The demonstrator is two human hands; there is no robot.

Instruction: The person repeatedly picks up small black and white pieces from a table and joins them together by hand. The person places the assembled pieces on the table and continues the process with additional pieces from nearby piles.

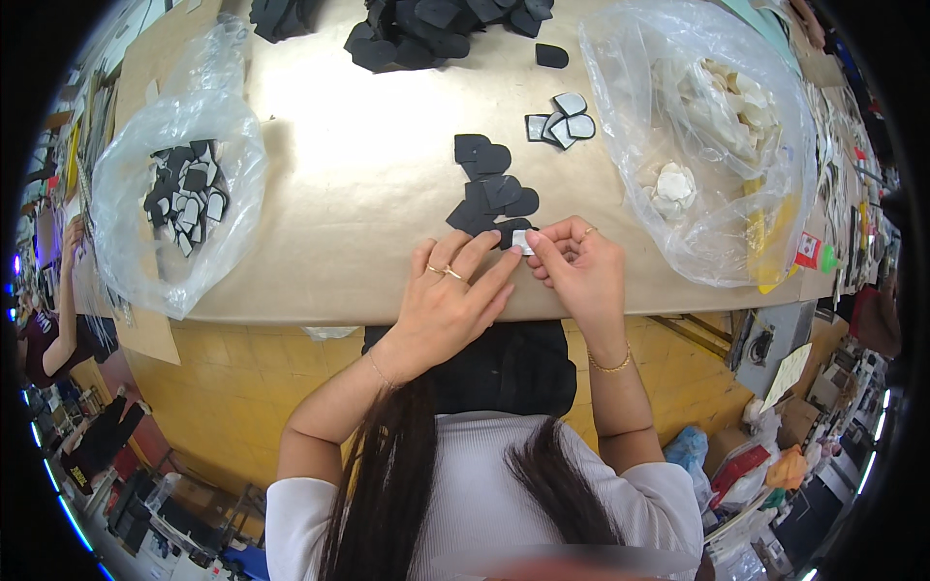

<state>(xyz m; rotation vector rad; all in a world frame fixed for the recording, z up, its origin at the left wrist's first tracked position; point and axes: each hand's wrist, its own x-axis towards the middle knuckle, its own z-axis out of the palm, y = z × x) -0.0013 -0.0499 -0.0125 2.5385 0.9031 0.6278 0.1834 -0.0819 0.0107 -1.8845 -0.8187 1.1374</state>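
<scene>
Near the table's front edge, my right hand (586, 266) pinches a small white-faced piece (522, 242) between thumb and fingers. My left hand (446, 295) lies with fingers stretched out, its fingertips at the edge of that piece and on the black pieces under it. A short column of black round-ended patches (492, 194) runs away from my fingertips, partly overlapping. Farther right lies a small cluster of similar patches with pale faces and dark edges (562, 126).
A heap of black patches (417, 34) lies at the back, with a single patch (552, 56) beside it. At left, an open plastic bag (116, 223) holds black and white pieces. At right, a large clear bag (620, 107) contains whitish scraps. Another person's arm (66, 300) shows far left.
</scene>
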